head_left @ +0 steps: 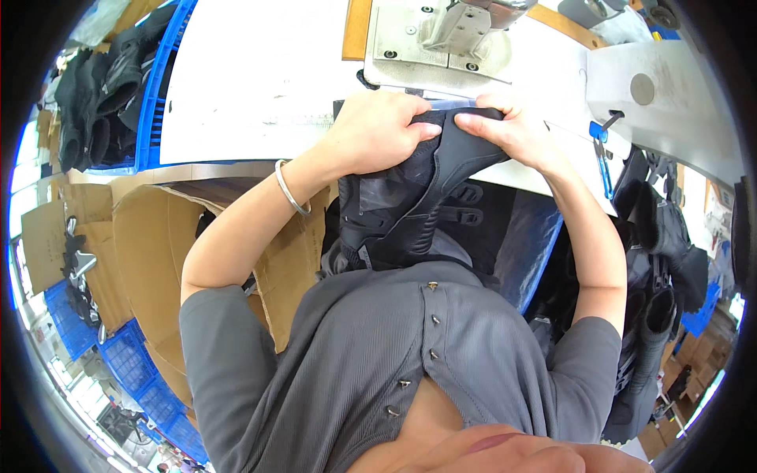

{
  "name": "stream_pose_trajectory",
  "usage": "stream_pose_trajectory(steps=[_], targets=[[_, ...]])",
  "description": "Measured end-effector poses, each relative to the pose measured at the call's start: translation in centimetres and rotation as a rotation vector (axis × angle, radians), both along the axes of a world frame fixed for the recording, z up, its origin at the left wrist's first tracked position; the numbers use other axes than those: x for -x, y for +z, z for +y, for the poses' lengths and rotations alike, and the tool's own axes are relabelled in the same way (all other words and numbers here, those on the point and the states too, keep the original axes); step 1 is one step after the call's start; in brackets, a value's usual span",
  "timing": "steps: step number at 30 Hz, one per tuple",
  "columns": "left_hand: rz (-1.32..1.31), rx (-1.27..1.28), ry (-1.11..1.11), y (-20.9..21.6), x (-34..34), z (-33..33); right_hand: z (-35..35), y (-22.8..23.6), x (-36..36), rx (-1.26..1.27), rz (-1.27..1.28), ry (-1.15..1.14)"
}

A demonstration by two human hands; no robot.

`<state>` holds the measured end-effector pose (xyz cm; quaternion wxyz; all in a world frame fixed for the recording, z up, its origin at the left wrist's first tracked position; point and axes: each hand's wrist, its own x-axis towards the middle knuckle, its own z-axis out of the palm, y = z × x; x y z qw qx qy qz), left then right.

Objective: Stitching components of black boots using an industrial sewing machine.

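A black boot (pixel 394 206) with buckle straps (pixel 464 206) hangs at the near edge of the white worktable (pixel 252 94), its top opening toward the table. My left hand (pixel 380 132) grips the left side of the opening, thumb on the dark lining and fingers curled behind. On the other side, my right hand (pixel 511 132) pinches the smooth black flap, its thumb on top. Both hands are closed on the boot. A strip of clear bluish film (pixel 452 104) shows between them at the rim. The lower part of the boot rests near my lap.
Just beyond my hands is a sewing machine's metal base (pixel 418 59). Blue-handled thread snips (pixel 604 162) lie at the table's right. Black boots (pixel 102 87) fill a blue crate (pixel 150 110) at left; more boots (pixel 650 307) pile at right. An open cardboard box (pixel 150 260) stands below left.
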<state>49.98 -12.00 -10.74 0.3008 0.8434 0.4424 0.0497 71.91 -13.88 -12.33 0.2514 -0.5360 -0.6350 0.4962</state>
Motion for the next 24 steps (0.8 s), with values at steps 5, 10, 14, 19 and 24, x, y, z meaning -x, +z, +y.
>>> stream_pose_trajectory(steps=[5,10,14,19,24], targets=[[-0.074,-0.001,0.003,-0.3,0.2,-0.3,0.0,-0.3,-0.6,-0.039,-0.021,0.020],[-0.046,0.036,-0.001,-0.5,0.2,0.0,-0.7,-0.9,-0.9,-0.042,0.135,-0.005],[-0.060,0.028,0.007,-0.6,0.1,0.1,-0.6,-1.1,-1.1,-0.011,0.114,-0.013],[-0.082,0.027,-0.015,-0.6,-0.2,0.6,-0.6,-0.5,-1.1,-0.034,0.040,-0.004],[-0.492,0.289,-0.083,0.2,0.5,3.9,-0.4,4.5,0.3,-0.017,0.076,-0.136]])
